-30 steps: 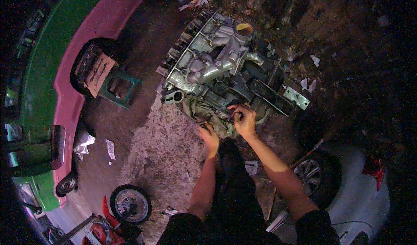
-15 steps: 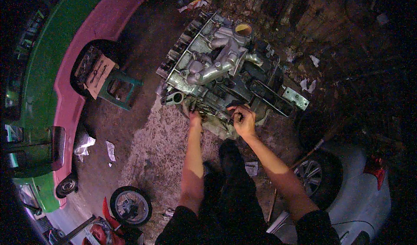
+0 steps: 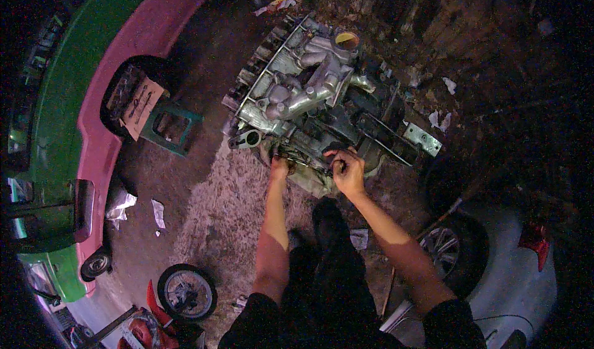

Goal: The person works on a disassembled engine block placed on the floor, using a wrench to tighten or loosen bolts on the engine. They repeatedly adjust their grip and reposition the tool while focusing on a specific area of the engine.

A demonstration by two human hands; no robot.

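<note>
A large metal engine [image 3: 312, 92] lies on the floor in front of me, with silvery castings on top and darker parts to the right. At its near edge my left hand [image 3: 281, 167] is closed beside a thin shiny metal piece; its fingertips are mostly hidden. To the right, my right hand [image 3: 348, 171] has its fingers curled round something dark that I cannot make out, close against the engine's near side. A grey arm with a round hole [image 3: 250, 138] sticks out left of my left hand. Pale cloth [image 3: 312, 183] lies under the near edge.
At left stand a green and pink vehicle [image 3: 102, 101] and a green stool [image 3: 170, 128] with cardboard [image 3: 141, 109] on it. A spoked wheel [image 3: 185, 292] lies at lower left. A silver car [image 3: 507, 281] is at lower right. Paper scraps [image 3: 158, 213] litter the floor.
Both hands keep nearly the same place at the engine's near edge. My left hand has shifted very slightly; the right shows no clear movement.
</note>
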